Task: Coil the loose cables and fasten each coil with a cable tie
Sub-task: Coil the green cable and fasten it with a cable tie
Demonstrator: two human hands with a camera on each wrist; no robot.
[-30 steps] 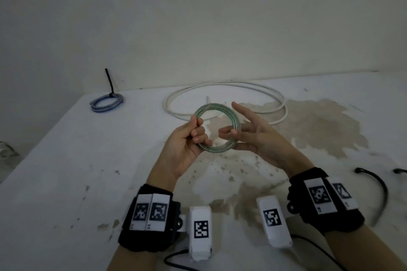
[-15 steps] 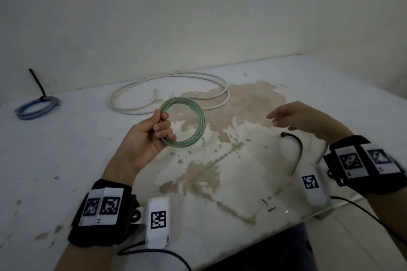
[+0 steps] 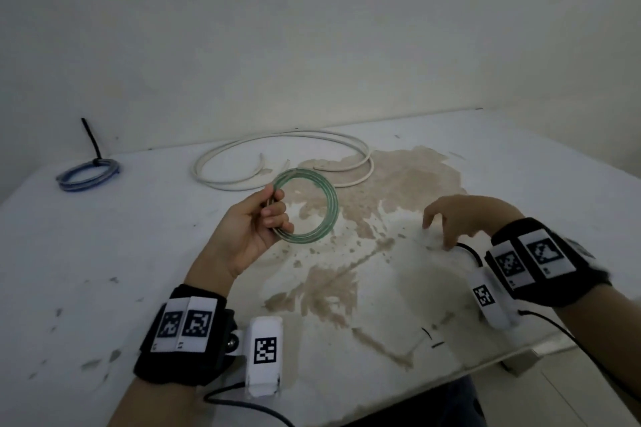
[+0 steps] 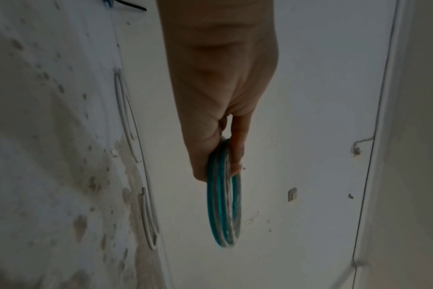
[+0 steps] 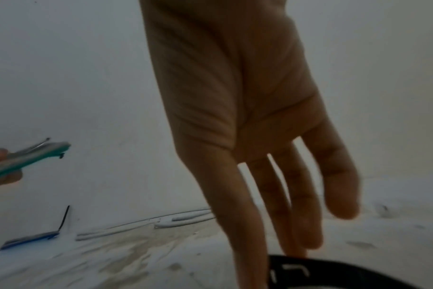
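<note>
My left hand grips a small green and clear cable coil by its left side and holds it upright above the table. In the left wrist view the coil hangs from thumb and fingers. My right hand is lowered to the table at the right, its fingers straight and spread. Their tips reach a black cable tie, which lies curved by the wrist; in the right wrist view the tie lies just under them. The hand holds nothing.
A loose white cable lies in wide loops at the back of the stained white table. A blue coil bound with a black tie sits at the far left. Two small black bits lie near the front edge.
My right hand left the green coil, swung right and came down onto the black cable tie. The left hand kept its grip on the coil. The head view shifted.
</note>
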